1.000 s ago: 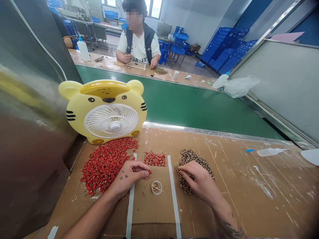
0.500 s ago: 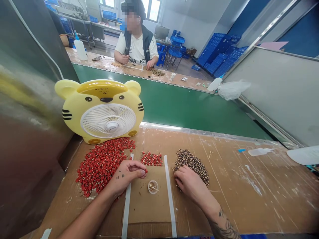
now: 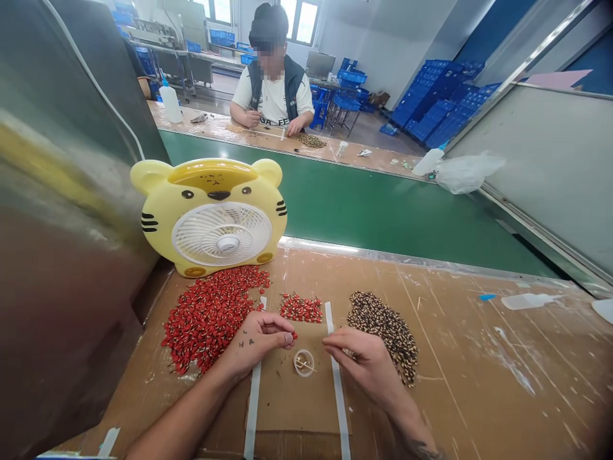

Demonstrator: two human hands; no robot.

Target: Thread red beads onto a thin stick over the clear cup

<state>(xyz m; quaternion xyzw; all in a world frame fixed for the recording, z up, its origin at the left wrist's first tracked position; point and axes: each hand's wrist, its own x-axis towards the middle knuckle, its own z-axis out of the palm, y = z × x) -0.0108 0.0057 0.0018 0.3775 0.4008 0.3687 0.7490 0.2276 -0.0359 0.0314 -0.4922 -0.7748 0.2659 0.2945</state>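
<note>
As seen from the head cam: left hand (image 3: 256, 342), grip pinched tight, thumb + forefinger on one red piece (image 3: 292, 334) just over the cardboard sheet (image 3: 292, 402). Right hand (image 3: 366, 364), grip drawn to a pinch; can't tell if anything's in it. I judge the pcs light, hard, smooth and apt to roll, so take by fingertip pinch across the body. Around: red pile (image 3: 211, 316) to the left, small red batch (image 3: 301, 308), dark bead pile (image 3: 385, 332) to the right. Small cup (image 3: 303, 362) sits btw. the hands, easy to knock. Fan (image 3: 213, 217) at bench rear.
</note>
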